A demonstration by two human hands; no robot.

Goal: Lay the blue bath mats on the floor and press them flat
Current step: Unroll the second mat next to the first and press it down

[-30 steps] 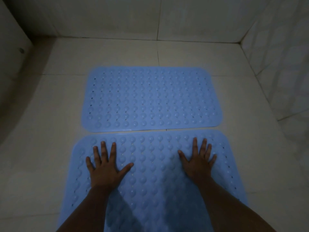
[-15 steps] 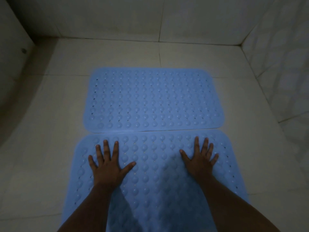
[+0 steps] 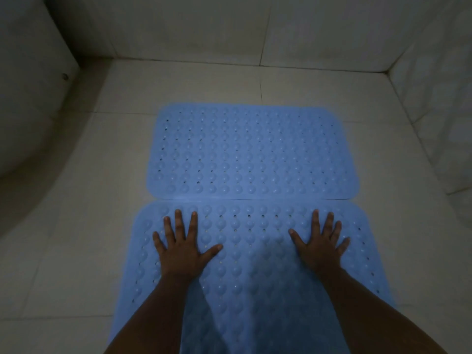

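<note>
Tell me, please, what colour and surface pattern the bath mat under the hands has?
Light blue, in the head view: the near bath mat has rows of round bumps and small holes.

Open tiled floor on three sides of the mats, walls closing in at the back and right.

The far mat (image 3: 251, 152) and near mat (image 3: 255, 264) lie edge to edge, their long edges touching or nearly so, leaving no gap there to slip fingers through. The left hand (image 3: 182, 247) and right hand (image 3: 320, 245) lie flat on the near mat, well apart, with bare mat between them. Bare floor (image 3: 84, 226) runs wide on the left up to a curved white fixture (image 3: 30, 103). Behind the far mat a clear strip reaches the back wall (image 3: 229, 29); the right wall (image 3: 439, 103) stands nearer, leaving a narrower lane.
</note>
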